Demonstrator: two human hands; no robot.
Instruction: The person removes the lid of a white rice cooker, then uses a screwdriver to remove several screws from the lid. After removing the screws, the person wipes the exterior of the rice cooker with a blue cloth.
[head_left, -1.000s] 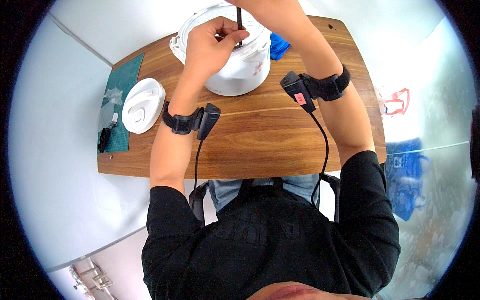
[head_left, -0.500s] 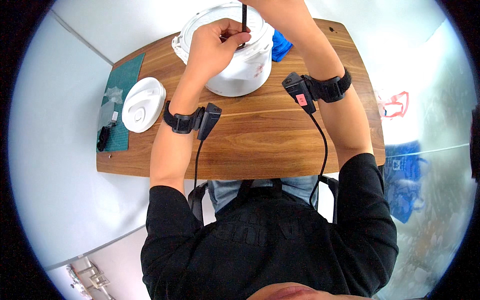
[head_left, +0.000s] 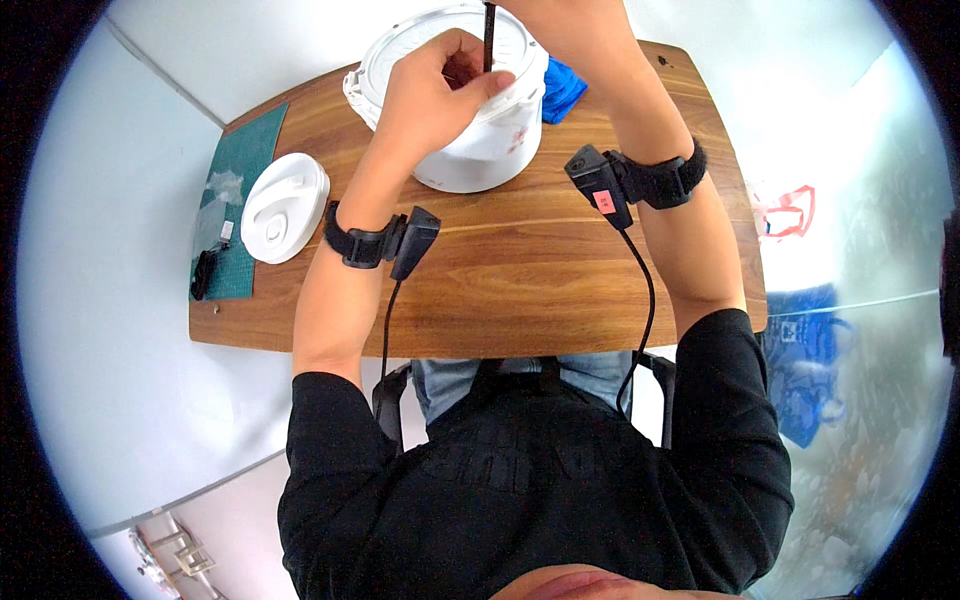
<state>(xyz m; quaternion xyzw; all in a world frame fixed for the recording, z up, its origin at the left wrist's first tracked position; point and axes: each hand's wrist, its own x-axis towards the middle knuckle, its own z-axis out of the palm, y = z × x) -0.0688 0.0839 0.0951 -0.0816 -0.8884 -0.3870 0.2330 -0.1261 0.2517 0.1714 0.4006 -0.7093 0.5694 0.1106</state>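
Note:
A white, round rice-cooker-like appliance (head_left: 465, 165) with a ribbed top stands at the far middle of the table. My left hand (head_left: 435, 90) is over its near rim, fingers curled and thumb stretched across the lower end of a thin black rod (head_left: 489, 38), which looks like a screwdriver shaft. The left fingertips are partly hidden, so what they pinch does not show. At the upper edge my right hand (head_left: 565, 20) is at the rod's top, closed around it as far as I can see; its fingers are mostly cut off by the frame.
On the left lies a white oval lid (head_left: 286, 208) with a raised handle. Beyond it is a green cutting mat (head_left: 240, 160) with a clear plastic bag (head_left: 226, 188) and a black item (head_left: 204, 270). A blue cloth (head_left: 565, 92) lies behind the appliance. Both wrists wear strapped black devices with cables.
My left thumb has shifted right and down and spread from the index finger, covering the rod's lower end. The right hand and the rod have hardly moved.

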